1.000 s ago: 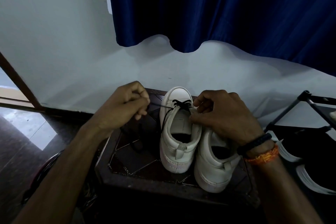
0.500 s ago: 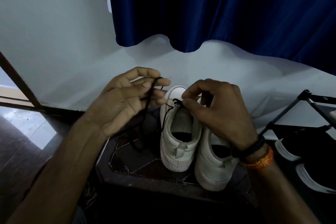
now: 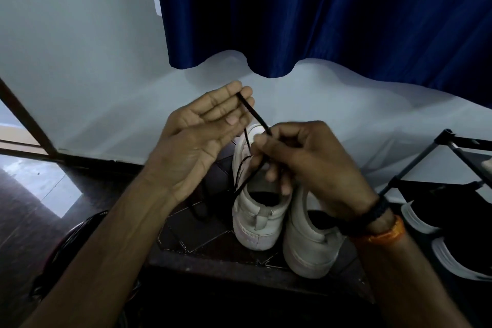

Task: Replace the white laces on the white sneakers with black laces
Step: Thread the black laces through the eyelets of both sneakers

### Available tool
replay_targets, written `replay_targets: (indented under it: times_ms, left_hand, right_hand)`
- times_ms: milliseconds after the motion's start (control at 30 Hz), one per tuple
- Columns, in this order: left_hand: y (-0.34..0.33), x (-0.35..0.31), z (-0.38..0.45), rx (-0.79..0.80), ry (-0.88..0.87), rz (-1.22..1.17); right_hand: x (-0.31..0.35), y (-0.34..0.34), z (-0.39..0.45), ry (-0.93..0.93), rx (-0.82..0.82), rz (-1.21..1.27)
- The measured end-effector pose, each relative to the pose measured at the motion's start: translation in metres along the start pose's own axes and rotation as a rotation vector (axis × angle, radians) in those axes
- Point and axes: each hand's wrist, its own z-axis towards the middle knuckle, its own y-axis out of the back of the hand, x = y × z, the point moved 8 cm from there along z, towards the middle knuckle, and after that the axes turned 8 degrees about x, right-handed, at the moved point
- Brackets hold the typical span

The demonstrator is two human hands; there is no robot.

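Black lace barely started on left sneaker; right hand pinches it, left hand flat-fingered w/ the tip. Right sneaker unlaced.

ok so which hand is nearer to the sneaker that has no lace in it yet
Right. The right hand hovers just above the unlaced sneaker, pinching the black lace. The left hand is farther off, beyond the laced sneaker.

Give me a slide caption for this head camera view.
Two hands thread a black lace into the left of two white sneakers on a dark stool.
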Motion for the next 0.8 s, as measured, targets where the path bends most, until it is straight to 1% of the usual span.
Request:
replay_targets:
  times_ms: [33, 67, 100, 133, 200, 267, 367, 467, 533, 600, 633, 733, 767, 800]
  left_hand:
    - [0.011, 0.001, -0.001, -0.093, -0.001, 0.023]
    - [0.022, 0.0, -0.003, -0.195, -0.015, 0.11]
    - [0.033, 0.0, -0.005, -0.278, -0.021, 0.229]
    - [0.04, 0.0, -0.007, -0.329, -0.024, 0.35]
    - [0.048, -0.001, -0.009, -0.39, -0.04, 0.538]
    - [0.057, -0.001, -0.009, -0.446, -0.051, 0.663]
    - [0.071, -0.004, -0.012, -0.534, -0.048, 0.704]
    - [0.079, 0.0, -0.012, -0.554, 0.025, 0.733]
    - [0.082, 0.003, -0.013, -0.583, 0.071, 0.777]
    - [0.085, 0.004, -0.015, -0.61, 0.104, 0.847]
    - [0.085, 0.003, -0.015, -0.601, 0.125, 0.887]
    - [0.072, 0.003, -0.01, -0.489, 0.167, 1.045]
    - [0.066, 0.003, -0.008, -0.443, 0.139, 1.039]
    - [0.056, 0.001, -0.005, -0.386, 0.077, 1.008]
  right_hand:
    - [0.003, 0.008, -0.001, 0.019, -0.017, 0.059]
    - [0.006, 0.016, -0.003, 0.033, -0.03, 0.097]
    - [0.007, 0.023, -0.005, 0.04, -0.036, 0.107]
    - [0.007, 0.028, -0.005, 0.038, -0.033, 0.089]
    - [0.006, 0.036, -0.006, 0.013, -0.02, 0.004]
    - [0.004, 0.043, -0.008, -0.031, -0.012, -0.09]
    - [0.002, 0.055, -0.011, -0.085, -0.006, -0.196]
    - [0.006, 0.065, -0.014, -0.046, -0.021, -0.205]
    - [0.007, 0.066, -0.015, -0.046, 0.003, -0.221]
    - [0.005, 0.068, -0.015, -0.06, 0.008, -0.309]
    - [0.005, 0.071, -0.014, -0.048, -0.027, -0.382]
    - [0.013, 0.074, -0.012, 0.044, -0.183, -0.518]
    - [0.017, 0.071, -0.011, 0.074, -0.207, -0.538]
    - [0.019, 0.066, -0.01, 0.097, -0.216, -0.553]
